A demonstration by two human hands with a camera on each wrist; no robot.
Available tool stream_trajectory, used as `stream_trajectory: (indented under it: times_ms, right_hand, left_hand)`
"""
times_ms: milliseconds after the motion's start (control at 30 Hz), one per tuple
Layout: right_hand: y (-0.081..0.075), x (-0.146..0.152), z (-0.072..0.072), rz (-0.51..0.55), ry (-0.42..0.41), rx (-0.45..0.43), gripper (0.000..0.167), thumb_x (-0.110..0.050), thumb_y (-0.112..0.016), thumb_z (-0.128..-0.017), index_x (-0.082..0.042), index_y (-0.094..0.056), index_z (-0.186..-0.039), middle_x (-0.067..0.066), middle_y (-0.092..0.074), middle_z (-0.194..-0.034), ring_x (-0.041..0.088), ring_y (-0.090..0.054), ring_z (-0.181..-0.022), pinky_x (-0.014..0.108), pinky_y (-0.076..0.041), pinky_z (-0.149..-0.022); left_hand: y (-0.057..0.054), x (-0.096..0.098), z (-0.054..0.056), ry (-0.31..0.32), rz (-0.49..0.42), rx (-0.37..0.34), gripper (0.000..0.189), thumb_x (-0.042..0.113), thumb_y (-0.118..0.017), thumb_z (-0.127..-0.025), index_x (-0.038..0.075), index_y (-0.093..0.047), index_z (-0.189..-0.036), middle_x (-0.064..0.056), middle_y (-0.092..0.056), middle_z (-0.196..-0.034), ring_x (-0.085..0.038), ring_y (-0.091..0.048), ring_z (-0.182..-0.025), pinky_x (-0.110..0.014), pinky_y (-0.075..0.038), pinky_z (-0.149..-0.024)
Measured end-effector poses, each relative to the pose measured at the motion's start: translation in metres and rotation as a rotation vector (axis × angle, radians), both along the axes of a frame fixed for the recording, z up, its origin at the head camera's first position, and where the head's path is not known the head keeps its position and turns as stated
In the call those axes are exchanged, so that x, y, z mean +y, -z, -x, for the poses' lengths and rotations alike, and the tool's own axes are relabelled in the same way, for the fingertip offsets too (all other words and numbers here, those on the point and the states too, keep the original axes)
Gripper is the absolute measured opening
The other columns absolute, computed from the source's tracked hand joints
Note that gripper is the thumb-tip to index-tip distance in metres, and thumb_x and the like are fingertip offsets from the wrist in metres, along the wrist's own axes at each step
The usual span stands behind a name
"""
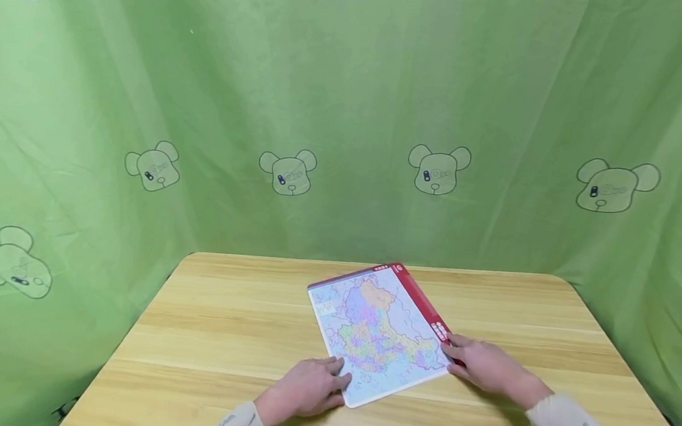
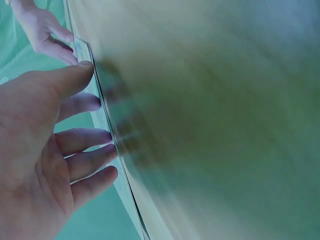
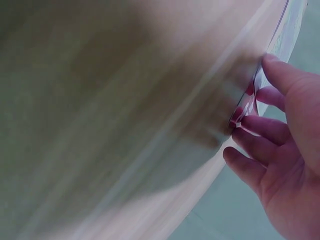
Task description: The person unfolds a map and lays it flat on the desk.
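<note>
A thin, flat map (image 1: pixel 388 335) with rounded corners lies at a slant on the wooden table. It has patches of pastel colours on pale blue, with a red band along its right and far edges. My left hand (image 1: pixel 309 385) is at its near-left corner, fingertips on the edge and fingers loosely extended. At the near-right corner, the fingertips of my right hand (image 1: pixel 488 367) touch the red band, with the thumb by the near edge. The wrist views show the left hand (image 2: pixel 65 130) and right hand (image 3: pixel 285 140) with spread, relaxed fingers along the map's thin edge.
The light wooden table (image 1: pixel 208 337) extends around the map on all sides. Behind it and at both sides hangs a green curtain (image 1: pixel 357 93) printed with bear heads. The table's far edge runs close to the map's far corner.
</note>
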State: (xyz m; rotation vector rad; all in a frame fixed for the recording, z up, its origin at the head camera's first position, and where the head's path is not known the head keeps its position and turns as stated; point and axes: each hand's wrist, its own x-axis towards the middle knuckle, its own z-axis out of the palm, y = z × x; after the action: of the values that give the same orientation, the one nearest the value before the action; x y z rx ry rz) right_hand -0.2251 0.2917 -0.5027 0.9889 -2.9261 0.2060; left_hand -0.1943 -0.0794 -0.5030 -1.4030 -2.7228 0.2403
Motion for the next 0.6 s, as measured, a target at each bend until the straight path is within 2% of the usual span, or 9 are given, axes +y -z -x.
stream_trajectory:
  times_ms: [133,233,467,600]
  right_hand:
    - [0.001,-0.004,-0.004,-0.018,0.023,0.025,0.044,-0.027,-0.063,-0.09,0.0,-0.06,-0.124,0.028,-0.052,-0.128,0.044,-0.057,-0.106,0.054,-0.048,-0.086]
    - [0.003,-0.005,-0.006,-0.014,0.029,0.037,0.043,-0.025,-0.064,-0.09,0.002,-0.061,-0.123,0.028,-0.053,-0.126,0.044,-0.058,-0.105,0.055,-0.048,-0.084]
    - [0.004,-0.007,-0.009,-0.02,0.026,0.05,0.042,-0.024,-0.064,-0.089,0.001,-0.061,-0.123,0.027,-0.054,-0.125,0.042,-0.059,-0.103,0.053,-0.05,-0.081]
    - [0.001,-0.01,-0.015,-0.02,0.005,0.104,0.042,-0.025,-0.065,-0.089,0.001,-0.062,-0.122,0.025,-0.055,-0.125,0.041,-0.06,-0.104,0.051,-0.051,-0.08]
  left_hand:
    - [-0.002,-0.002,0.002,0.016,-0.053,0.006,0.038,0.044,-0.054,-0.093,0.019,-0.063,-0.12,-0.005,-0.059,-0.121,-0.017,-0.058,-0.11,-0.029,-0.048,-0.089]
    - [-0.002,-0.003,0.005,0.004,-0.07,-0.01,0.038,0.044,-0.055,-0.093,0.018,-0.064,-0.12,-0.005,-0.059,-0.12,-0.017,-0.057,-0.107,-0.029,-0.049,-0.087]
    - [0.0,-0.006,0.01,-0.059,-0.061,-0.028,0.044,0.045,-0.053,-0.094,0.016,-0.059,-0.128,-0.009,-0.053,-0.133,-0.022,-0.052,-0.119,-0.035,-0.045,-0.095]
    - [0.002,-0.01,0.016,-0.095,-0.061,-0.041,0.049,0.047,-0.05,-0.095,0.014,-0.056,-0.131,-0.013,-0.048,-0.138,-0.027,-0.048,-0.124,-0.039,-0.043,-0.098]
